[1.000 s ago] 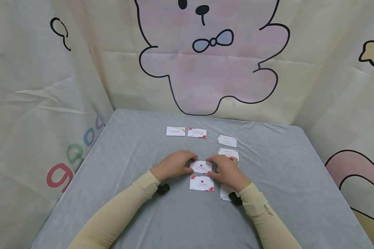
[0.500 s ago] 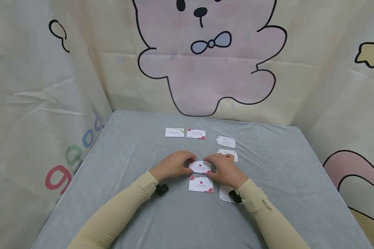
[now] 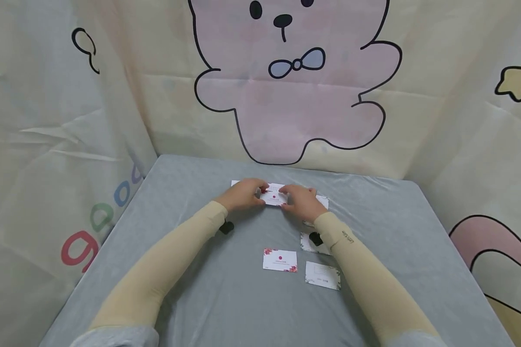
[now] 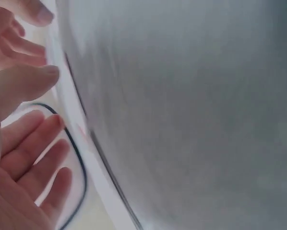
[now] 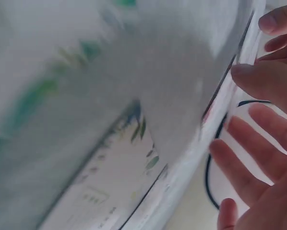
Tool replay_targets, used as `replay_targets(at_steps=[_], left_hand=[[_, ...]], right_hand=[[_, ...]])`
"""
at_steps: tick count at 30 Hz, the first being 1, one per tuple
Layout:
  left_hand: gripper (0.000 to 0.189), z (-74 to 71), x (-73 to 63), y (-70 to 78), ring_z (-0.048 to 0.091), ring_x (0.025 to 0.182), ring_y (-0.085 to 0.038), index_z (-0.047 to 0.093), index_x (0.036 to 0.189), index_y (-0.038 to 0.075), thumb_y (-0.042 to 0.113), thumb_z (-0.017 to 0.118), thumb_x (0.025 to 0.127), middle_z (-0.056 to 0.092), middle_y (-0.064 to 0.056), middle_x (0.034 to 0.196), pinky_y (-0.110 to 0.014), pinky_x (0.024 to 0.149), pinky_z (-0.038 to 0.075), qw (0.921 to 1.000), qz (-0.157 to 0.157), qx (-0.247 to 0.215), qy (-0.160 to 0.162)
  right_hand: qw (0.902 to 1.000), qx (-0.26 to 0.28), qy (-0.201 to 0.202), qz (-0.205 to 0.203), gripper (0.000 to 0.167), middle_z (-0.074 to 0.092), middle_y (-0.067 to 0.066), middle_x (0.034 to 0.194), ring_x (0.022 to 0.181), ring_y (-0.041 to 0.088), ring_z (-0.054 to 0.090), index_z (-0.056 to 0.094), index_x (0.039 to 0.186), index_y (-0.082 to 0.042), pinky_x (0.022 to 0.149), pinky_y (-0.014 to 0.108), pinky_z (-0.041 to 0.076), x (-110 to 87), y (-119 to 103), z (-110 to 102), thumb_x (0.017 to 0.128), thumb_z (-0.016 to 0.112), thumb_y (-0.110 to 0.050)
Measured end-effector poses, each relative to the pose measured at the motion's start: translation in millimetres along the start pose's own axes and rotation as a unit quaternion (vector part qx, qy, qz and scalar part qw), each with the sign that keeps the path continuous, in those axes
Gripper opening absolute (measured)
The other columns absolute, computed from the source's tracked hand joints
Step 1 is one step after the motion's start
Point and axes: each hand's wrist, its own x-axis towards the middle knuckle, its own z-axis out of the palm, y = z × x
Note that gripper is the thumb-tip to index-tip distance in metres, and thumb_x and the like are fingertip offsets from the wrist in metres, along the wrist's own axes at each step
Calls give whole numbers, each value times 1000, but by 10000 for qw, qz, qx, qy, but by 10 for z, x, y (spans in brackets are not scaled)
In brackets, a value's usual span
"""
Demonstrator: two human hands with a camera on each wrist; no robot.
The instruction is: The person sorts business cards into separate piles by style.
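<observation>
Hands: I see two, left hand [image 3: 243, 193] and right hand [image 3: 305, 203].
Leaf-edged cards [image 3: 322, 275]: I count four, some partly hidden.
Loose red-flowered card [image 3: 280, 260]: one, nearer.
Held card [image 3: 273, 198]: white, red-cornered, red-dotted, between both hands near the table's [image 3: 217, 289] far edge.
Fingers: thumbs and forefingers pinch its ends; the others spread loosely.
</observation>
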Motion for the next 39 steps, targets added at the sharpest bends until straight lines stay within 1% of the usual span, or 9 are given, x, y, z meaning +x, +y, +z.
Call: replay_targets(at_steps=[5,10,15,20,24,29,32,36,39], left_hand=[[52,-12,234,-139,63,117,-21,65,148,11,21,80,99,72,-4,137,-42,112,53,9998,-161,47,-66],[54,12,368,-205,63,123,-21,62,151,11,23,78,101,69,-5,142,-42,116,51,9993,-245,292,-44],[54,46,428,-221,63,127,-20,62,152,12,25,78,101,69,-5,145,-42,119,50,9983,-339,483,-9],[53,72,457,-239,62,123,-19,62,151,13,27,77,102,69,-4,142,-41,117,50,9982,-382,459,-61],[54,81,457,-255,63,127,-20,62,151,12,26,77,101,69,-4,143,-41,118,50,9981,-447,422,-87],[60,56,358,-210,59,142,-23,59,154,12,26,79,100,65,-5,151,-43,125,45,9979,-511,394,-20],[63,42,236,-136,56,147,-25,59,154,12,27,82,97,64,-6,154,-44,127,43,9986,-458,239,126],[66,56,-33,14,58,146,-25,60,152,11,30,85,94,66,-6,152,-43,125,45,9996,-138,-107,241],[68,89,-292,139,60,144,-24,61,151,9,34,86,93,67,-5,151,-41,124,47,9990,191,-360,170]], right_hand=[[9996,151,-2,218,51,65,12,152,147,35,56,64,147,-12,107,63,36,245,83,13,101,78,-26],[9987,278,-37,415,49,65,13,150,145,35,57,63,147,-12,110,64,35,392,127,28,102,77,-23],[9983,324,-57,485,47,65,12,151,146,35,56,65,145,-12,112,66,34,463,167,41,101,77,-23],[9983,295,-50,506,46,64,12,154,147,36,55,66,145,-12,112,67,33,491,208,50,101,78,-24],[9983,299,-73,504,46,63,12,155,148,36,55,66,145,-13,112,68,31,503,222,70,101,77,-24],[9985,289,-99,461,48,62,12,157,149,36,54,65,146,-13,111,67,31,458,187,88,101,77,-24],[9987,280,-116,399,49,61,12,158,150,35,53,63,148,-13,112,66,31,366,161,57,101,76,-23],[9995,227,-66,210,51,62,11,156,149,33,54,62,148,-15,112,64,30,110,120,-13,101,77,-25],[9997,226,19,-22,52,64,10,153,146,32,57,63,148,-15,110,64,31,-187,52,-55,100,79,-28]])
